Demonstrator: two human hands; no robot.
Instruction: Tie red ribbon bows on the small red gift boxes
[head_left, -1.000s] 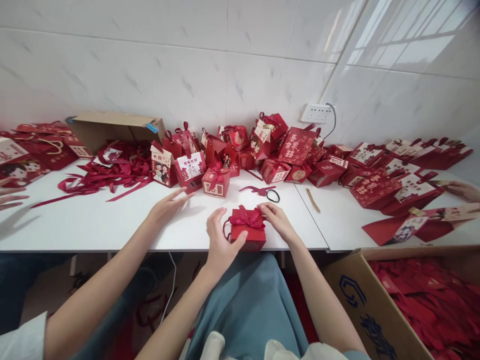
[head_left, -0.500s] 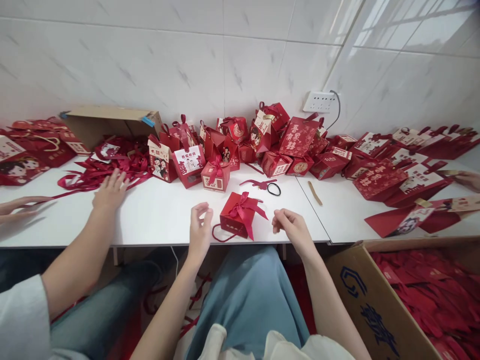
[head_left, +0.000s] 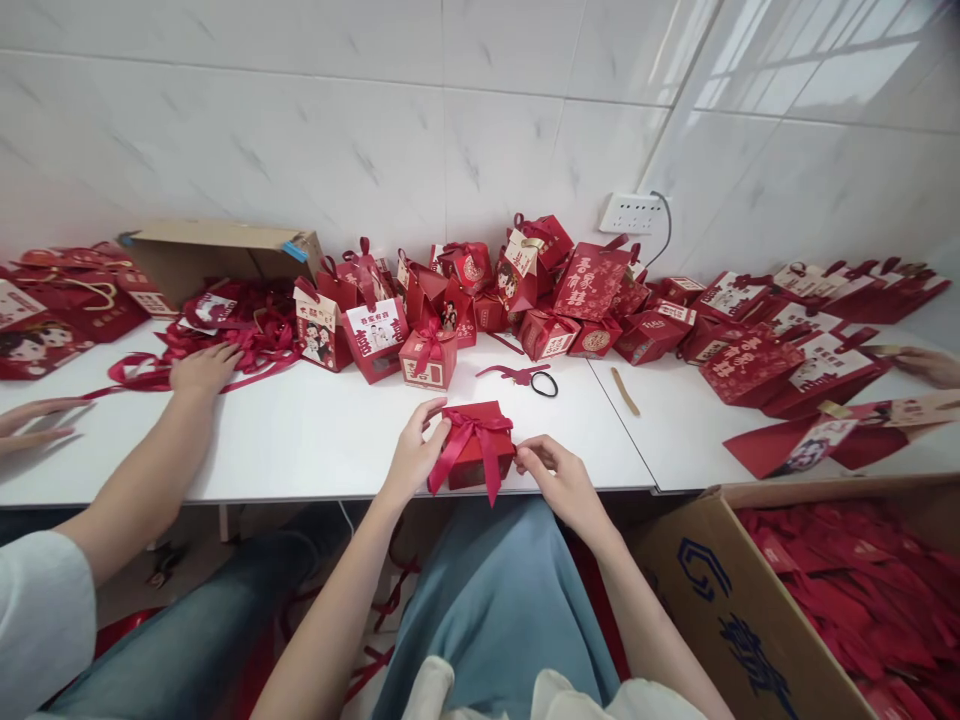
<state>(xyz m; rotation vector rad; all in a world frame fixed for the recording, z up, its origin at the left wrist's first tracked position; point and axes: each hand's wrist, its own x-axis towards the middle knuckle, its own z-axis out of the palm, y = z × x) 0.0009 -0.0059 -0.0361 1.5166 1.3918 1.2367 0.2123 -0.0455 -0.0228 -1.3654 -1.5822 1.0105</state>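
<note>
Left hand (head_left: 416,448) and right hand (head_left: 559,478) have closed in on red box (head_left: 469,466)

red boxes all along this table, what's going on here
A person's left hand is at the left side of a small red box, and the right hand is at its right side. The box has a ribbon bow on top and sits near the front edge of the white table. More red boxes are heaped behind. Farther left, a co-worker's hand is at tangled red ribbons.

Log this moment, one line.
left hand: touching red gift box, left side | right hand: at right side | ribbon bow: on top
</note>
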